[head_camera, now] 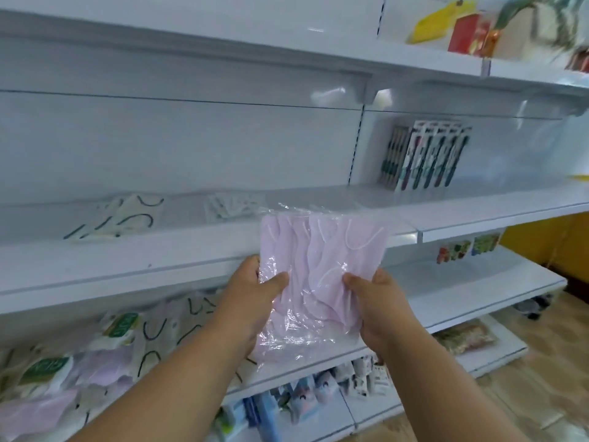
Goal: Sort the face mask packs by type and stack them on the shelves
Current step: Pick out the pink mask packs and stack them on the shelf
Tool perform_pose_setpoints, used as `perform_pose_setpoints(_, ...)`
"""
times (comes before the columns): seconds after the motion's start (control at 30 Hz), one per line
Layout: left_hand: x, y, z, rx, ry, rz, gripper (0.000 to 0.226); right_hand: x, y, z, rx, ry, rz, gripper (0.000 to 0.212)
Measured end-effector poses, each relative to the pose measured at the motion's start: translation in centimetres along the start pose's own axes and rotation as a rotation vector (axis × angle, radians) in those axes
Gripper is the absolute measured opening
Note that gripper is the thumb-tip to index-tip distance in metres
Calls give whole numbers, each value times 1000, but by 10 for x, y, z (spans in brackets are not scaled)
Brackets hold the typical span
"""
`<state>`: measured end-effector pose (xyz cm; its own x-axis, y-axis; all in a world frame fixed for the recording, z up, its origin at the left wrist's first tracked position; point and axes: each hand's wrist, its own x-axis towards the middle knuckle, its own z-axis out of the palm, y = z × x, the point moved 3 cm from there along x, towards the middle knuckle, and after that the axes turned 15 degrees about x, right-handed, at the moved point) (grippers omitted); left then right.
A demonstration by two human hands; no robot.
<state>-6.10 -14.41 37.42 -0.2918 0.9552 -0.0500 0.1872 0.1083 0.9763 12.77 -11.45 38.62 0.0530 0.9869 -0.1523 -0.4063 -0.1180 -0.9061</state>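
I hold a clear plastic pack of pale purple face masks (pixel 318 266) upright in front of the middle shelf (pixel 127 260). My left hand (pixel 255 288) grips its left edge, thumb on the front. Its right edge is pinched by my right hand (pixel 376 295), thumb likewise on the front. On the middle shelf lie a pack of white masks with dark ear loops (pixel 118 218) and a pack of white masks (pixel 232 204). A jumbled pile of mask packs (pixel 79 362), white, green-labelled and purple, fills the lower shelf at left.
Toothbrush packs (pixel 427 154) stand at the back of the middle shelf to the right. Small packets (pixel 312 397) crowd the shelf below my arms. Red and yellow goods (pixel 459 30) sit on the top shelf at right. Brown floor (pixel 541 393) shows at lower right.
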Motion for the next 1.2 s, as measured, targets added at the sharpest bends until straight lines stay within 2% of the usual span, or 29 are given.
perform_pose_setpoints(0.2,102,44,61,-38,14,-27,7,130,-49,-13,-139,-41,-33,12)
perform_pose_setpoints(0.27,142,55,78,0,67,-14,10,185,-64,-13,-226,-58,-52,8)
perform_pose_setpoints(0.33,181,62,92,81,126,-25,11,238,-74,-10,-310,-83,-66,5)
perform_pose_setpoints(0.47,248,68,111,261,178,-87,12,333,-80,5,-508,-196,-29,15)
perform_pose_setpoints(0.53,281,64,119,355,194,-119,15,370,-82,13,-621,-229,-21,7)
perform_pose_setpoints(0.6,308,64,128,429,221,-137,27,399,-81,15,-743,-246,-25,12)
perform_pose_setpoints(0.67,322,70,140,572,237,-153,22,421,-81,16,-885,-256,-49,17)
perform_pose_setpoints(0.73,330,75,148,744,279,-156,17,438,-79,18,-1113,-274,-107,17)
perform_pose_setpoints(0.83,337,70,155,988,346,-188,48,447,-76,22,-1307,-257,-211,8)
perform_pose_setpoints(0.97,336,70,158,1282,398,-195,71,438,-75,24,-1394,-149,-374,46)
perform_pose_setpoints(1.07,332,74,157,1350,413,-57,59,426,-79,28,-1464,-166,-460,49)
perform_pose_setpoints(1.2,308,66,154,1245,404,188,39,391,-72,39,-1466,-334,-434,43)
